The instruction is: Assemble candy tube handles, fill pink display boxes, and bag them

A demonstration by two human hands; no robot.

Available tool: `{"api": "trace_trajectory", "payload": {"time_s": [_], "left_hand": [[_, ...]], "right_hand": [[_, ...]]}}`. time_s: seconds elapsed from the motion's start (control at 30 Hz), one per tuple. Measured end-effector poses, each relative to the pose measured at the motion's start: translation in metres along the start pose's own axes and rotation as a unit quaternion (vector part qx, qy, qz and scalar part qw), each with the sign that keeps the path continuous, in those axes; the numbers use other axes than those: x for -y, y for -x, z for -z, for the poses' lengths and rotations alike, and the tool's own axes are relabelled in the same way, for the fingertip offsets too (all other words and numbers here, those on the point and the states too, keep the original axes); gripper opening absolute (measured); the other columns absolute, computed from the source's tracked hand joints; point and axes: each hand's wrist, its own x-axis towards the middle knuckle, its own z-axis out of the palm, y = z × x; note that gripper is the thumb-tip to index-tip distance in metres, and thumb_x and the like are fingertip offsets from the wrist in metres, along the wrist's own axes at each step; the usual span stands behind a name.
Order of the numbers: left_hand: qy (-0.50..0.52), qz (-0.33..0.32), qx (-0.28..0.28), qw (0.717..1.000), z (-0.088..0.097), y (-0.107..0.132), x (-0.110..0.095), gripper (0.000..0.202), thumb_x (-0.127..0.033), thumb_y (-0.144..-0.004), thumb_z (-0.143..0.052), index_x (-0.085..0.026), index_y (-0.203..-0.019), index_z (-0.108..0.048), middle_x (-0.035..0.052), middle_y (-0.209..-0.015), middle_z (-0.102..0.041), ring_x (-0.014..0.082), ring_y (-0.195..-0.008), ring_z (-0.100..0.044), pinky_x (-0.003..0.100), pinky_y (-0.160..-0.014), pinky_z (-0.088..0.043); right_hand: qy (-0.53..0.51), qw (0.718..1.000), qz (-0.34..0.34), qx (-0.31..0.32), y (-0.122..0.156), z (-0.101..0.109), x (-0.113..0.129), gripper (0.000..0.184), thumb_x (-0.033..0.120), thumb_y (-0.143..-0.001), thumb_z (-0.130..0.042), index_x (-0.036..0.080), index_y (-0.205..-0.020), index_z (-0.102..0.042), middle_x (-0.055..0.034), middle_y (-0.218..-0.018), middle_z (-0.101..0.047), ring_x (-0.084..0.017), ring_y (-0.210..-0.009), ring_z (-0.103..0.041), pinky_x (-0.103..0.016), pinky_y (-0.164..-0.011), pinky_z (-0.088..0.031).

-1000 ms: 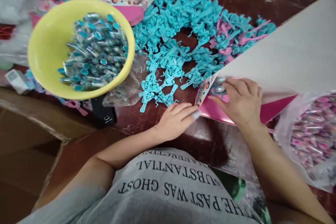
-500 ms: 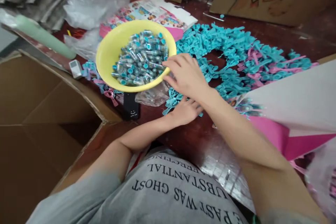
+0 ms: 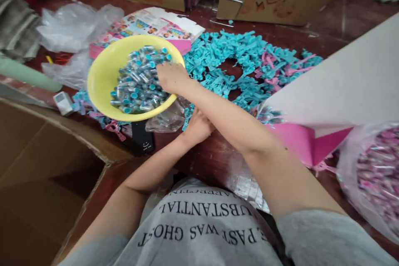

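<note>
Right hand in yellow bowl of capsules; left hand at the blue parts pile.

One yellow bowl sits left of centre on the dark table, holding a heap of small blue-capped capsules, too many to count, long axes pointing every way. Right hand reaches across into the bowl, fingers curled down onto the capsules at the heap's right edge; grip on any single one cannot be told. Left hand lies mostly under the right forearm, at the near edge of the blue plastic parts; its state cannot be told. A few pink parts mixed in. One white-and-pink card box right, one bag of pink capsules far right, one clear plastic bag under the bowl's rim.
</note>
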Motion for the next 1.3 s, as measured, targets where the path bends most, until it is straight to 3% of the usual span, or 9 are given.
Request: {"api": "trace_trajectory", "payload": {"time_s": [0.13, 0.27, 0.43, 0.53, 0.73, 0.93, 1.03, 1.17, 1.3], "left_hand": [[0.023, -0.027, -0.114, 0.993, 0.019, 0.000, 0.021, 0.036, -0.040, -0.106, -0.056, -0.013, -0.130, -0.062, 0.0198, -0.126, -0.067, 0.0372, -0.130, -0.062, 0.061, -0.117, -0.049], [0.148, 0.095, -0.228, 0.957, 0.030, -0.002, 0.021, 0.043, -0.050, -0.111, -0.047, -0.021, -0.142, -0.053, 0.0133, -0.121, -0.063, 0.0265, -0.113, -0.066, 0.046, -0.103, -0.058], [0.398, 0.183, -0.130, 0.889, 0.033, 0.003, 0.000, 0.060, -0.061, -0.100, -0.067, -0.031, -0.147, -0.047, 0.0030, -0.106, -0.058, 0.0153, -0.089, -0.063, 0.029, -0.078, -0.059], [0.431, 0.203, -0.053, 0.878, 0.038, 0.016, -0.009, 0.080, -0.058, -0.085, -0.086, -0.027, -0.147, -0.047, 0.0044, -0.112, -0.062, 0.0172, -0.099, -0.066, 0.030, -0.088, -0.059], [0.435, 0.234, 0.033, 0.869, 0.062, 0.025, -0.018, 0.032, -0.047, -0.103, -0.066, -0.019, -0.117, -0.069, 0.0071, -0.103, -0.077, 0.0165, -0.084, -0.072, 0.031, -0.081, -0.060], [0.319, 0.144, 0.098, 0.932, 0.092, 0.024, -0.021, 0.020, -0.034, -0.104, -0.064, -0.020, -0.113, -0.076, 0.0069, -0.111, -0.079, 0.0196, -0.099, -0.073, 0.033, -0.090, -0.059], [0.262, 0.090, 0.134, 0.952, 0.102, 0.025, -0.019, 0.023, -0.023, -0.107, -0.053, -0.021, -0.106, -0.077, 0.0045, -0.098, -0.077, 0.0173, -0.089, -0.071, 0.030, -0.082, -0.057], [0.195, 0.051, 0.139, 0.970, 0.102, 0.029, -0.018, 0.026, -0.013, -0.103, -0.050, -0.019, -0.094, -0.073, 0.0033, -0.088, -0.073, 0.0169, -0.083, -0.070, 0.029, -0.079, -0.059], [0.095, 0.028, 0.075, 0.992, 0.088, 0.044, -0.021, 0.034, -0.007, -0.100, -0.046, -0.017, -0.121, -0.071, 0.0107, -0.116, -0.078, 0.0216, -0.102, -0.075, 0.036, -0.090, -0.064]], "right_hand": [[-0.210, 0.973, 0.013, -0.093, 0.069, 0.049, -0.002, 0.032, 0.032, -0.112, -0.039, 0.015, -0.139, -0.046, -0.0074, -0.122, -0.070, -0.015, -0.100, -0.066, -0.031, -0.098, -0.056], [-0.254, 0.951, 0.016, -0.175, 0.172, 0.066, -0.010, 0.033, 0.031, -0.113, -0.038, 0.025, -0.143, -0.052, -0.0090, -0.136, -0.065, -0.018, -0.116, -0.066, -0.035, -0.101, -0.059], [-0.236, 0.954, -0.053, -0.177, 0.258, 0.030, -0.032, 0.036, 0.024, -0.109, -0.052, 0.027, -0.144, -0.059, -0.0095, -0.123, -0.070, -0.021, -0.116, -0.070, -0.041, -0.098, -0.062], [-0.257, 0.943, -0.112, -0.177, 0.268, 0.016, -0.040, 0.033, 0.029, -0.104, -0.064, 0.026, -0.137, -0.063, -0.0088, -0.123, -0.075, -0.023, -0.112, -0.073, -0.042, -0.094, -0.064], [-0.232, 0.964, -0.007, -0.132, 0.255, 0.020, -0.039, 0.023, 0.028, -0.106, -0.063, 0.027, -0.127, -0.072, -0.0070, -0.119, -0.077, -0.021, -0.108, -0.075, -0.039, -0.095, -0.064], [-0.213, 0.974, 0.005, -0.072, 0.253, 0.026, -0.032, 0.027, 0.030, -0.108, -0.058, 0.033, -0.133, -0.069, -0.0045, -0.122, -0.079, -0.021, -0.108, -0.077, -0.041, -0.095, -0.067], [-0.135, 0.988, 0.056, -0.053, 0.257, 0.031, -0.029, 0.029, 0.026, -0.109, -0.054, 0.029, -0.134, -0.069, -0.0064, -0.127, -0.079, -0.021, -0.111, -0.077, -0.039, -0.094, -0.067], [-0.048, 0.992, 0.110, -0.027, 0.257, 0.031, -0.025, 0.035, 0.018, -0.109, -0.045, 0.023, -0.132, -0.071, -0.0098, -0.130, -0.078, -0.023, -0.111, -0.077, -0.038, -0.088, -0.067], [-0.143, 0.990, -0.019, 0.006, 0.248, 0.024, -0.018, 0.033, 0.041, -0.110, -0.051, 0.019, -0.116, -0.075, -0.0075, -0.100, -0.082, -0.020, -0.083, -0.077, -0.032, -0.071, -0.060]]}}
